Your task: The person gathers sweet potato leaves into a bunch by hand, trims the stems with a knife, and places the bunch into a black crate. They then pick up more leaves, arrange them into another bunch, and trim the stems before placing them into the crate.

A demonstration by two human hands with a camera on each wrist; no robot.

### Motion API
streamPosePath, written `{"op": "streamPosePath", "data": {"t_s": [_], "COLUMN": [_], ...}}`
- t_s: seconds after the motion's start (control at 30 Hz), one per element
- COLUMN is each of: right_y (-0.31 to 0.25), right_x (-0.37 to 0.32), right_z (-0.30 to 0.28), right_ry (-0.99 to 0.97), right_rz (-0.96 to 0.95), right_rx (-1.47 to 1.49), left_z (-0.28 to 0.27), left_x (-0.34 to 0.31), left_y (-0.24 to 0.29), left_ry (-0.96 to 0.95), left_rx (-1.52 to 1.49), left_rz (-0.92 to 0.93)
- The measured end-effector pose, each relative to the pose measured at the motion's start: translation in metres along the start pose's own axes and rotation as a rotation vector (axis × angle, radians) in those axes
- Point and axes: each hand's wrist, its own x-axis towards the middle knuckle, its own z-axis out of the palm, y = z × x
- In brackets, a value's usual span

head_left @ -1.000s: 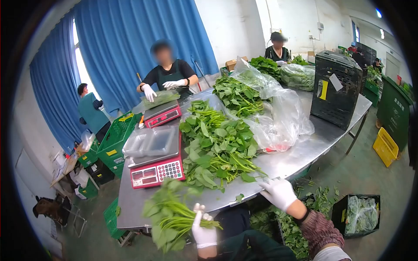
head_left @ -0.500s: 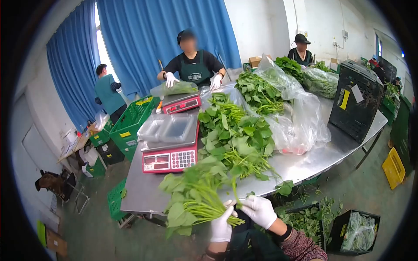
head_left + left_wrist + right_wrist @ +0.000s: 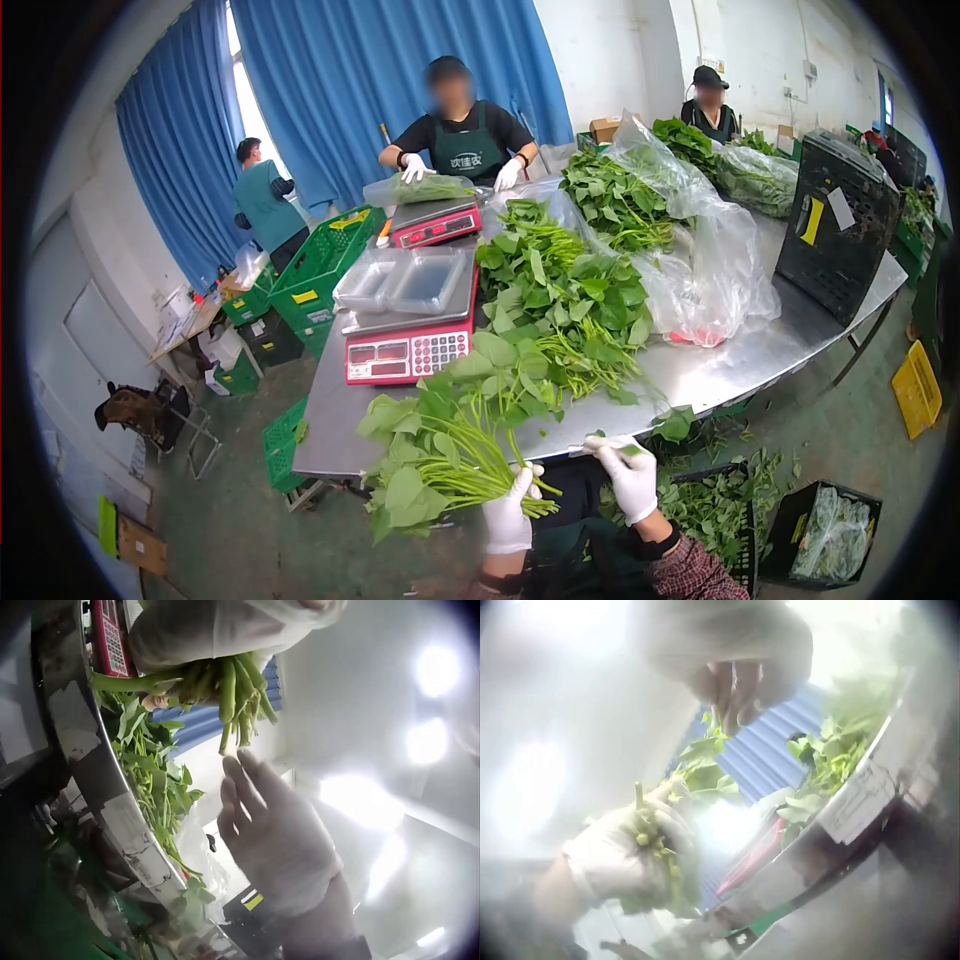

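My gloved left hand [image 3: 508,510] grips a bunch of leafy green stems [image 3: 450,470] in front of the table edge. The leaves fan out to the left, and the cut stem ends [image 3: 244,705] poke out of the fist. My gloved right hand [image 3: 625,475] is apart from it on the right, by the table's near edge. Its fingers [image 3: 244,787] are loosely bent, their tips close to the stem ends in the left wrist view. A small green scrap [image 3: 630,450] shows against this hand. A heap of the same greens [image 3: 565,300] covers the middle of the table.
A red scale [image 3: 410,355] bears clear plastic trays [image 3: 405,280]. Plastic bags [image 3: 700,280] and a black crate [image 3: 840,240] are on the metal table's right. Opposite, a person [image 3: 465,140] handles a packed tray at another scale. Crates of greens [image 3: 825,530] stand on the floor.
My right hand came from the right to the bunch beside a leafy stem, then drew back slightly to the right. That stem now stands in the left hand's bunch. The head view has turned.
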Motion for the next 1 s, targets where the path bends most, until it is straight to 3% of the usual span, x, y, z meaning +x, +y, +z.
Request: {"op": "streamPosePath", "data": {"t_s": [0.03, 0.07, 0.17, 0.3, 0.43, 0.57, 0.63, 0.67, 0.7, 0.73, 0.83, 0.9, 1.0], "right_y": [-0.003, -0.009, -0.007, -0.002, -0.008, -0.020, -0.008, 0.008, 0.027, 0.038, 0.025, -0.018, -0.037], "right_x": [0.004, 0.009, 0.007, 0.003, -0.010, -0.014, -0.006, -0.009, -0.017, -0.016, -0.008, 0.004, 0.023], "right_z": [0.005, 0.008, 0.028, 0.034, 0.007, -0.087, -0.145, -0.173, -0.187, -0.180, -0.124, -0.079, -0.033], "right_ry": [-0.027, -0.166, -0.265, -0.186, -0.101, 0.416, 0.814, 0.804, 0.791, 0.761, 0.194, -0.016, -0.356], "right_rz": [-0.049, -0.365, -0.409, -0.227, 0.021, -0.048, -0.106, -0.023, 0.064, 0.191, 0.402, 0.254, 0.011], "right_rx": [-0.094, -0.406, -0.469, -0.383, -0.014, -0.071, 0.464, 0.676, 0.888, 0.851, 0.441, 0.023, -0.207], "left_z": [0.000, 0.000, 0.001, 0.000, 0.004, -0.008, -0.014, -0.013, -0.012, -0.009, -0.009, -0.009, -0.013], "left_x": [0.000, 0.000, -0.005, -0.005, -0.002, 0.012, 0.015, 0.015, 0.014, 0.014, 0.014, 0.011, 0.010], "left_y": [0.000, -0.006, -0.020, -0.012, -0.008, 0.006, 0.004, 0.002, 0.001, 0.000, -0.001, 0.003, 0.006], "left_ry": [-0.014, -0.025, 0.022, 0.052, 0.088, 0.133, 0.127, 0.101, 0.070, 0.067, 0.054, 0.044, 0.028], "left_rx": [0.061, 0.144, 0.101, 0.164, 0.075, -0.269, -0.298, -0.284, -0.268, -0.245, -0.221, -0.204, -0.162], "left_rz": [0.017, 0.040, 0.070, 0.053, 0.022, -0.137, -0.122, -0.119, -0.116, -0.117, -0.124, -0.101, -0.064]}}
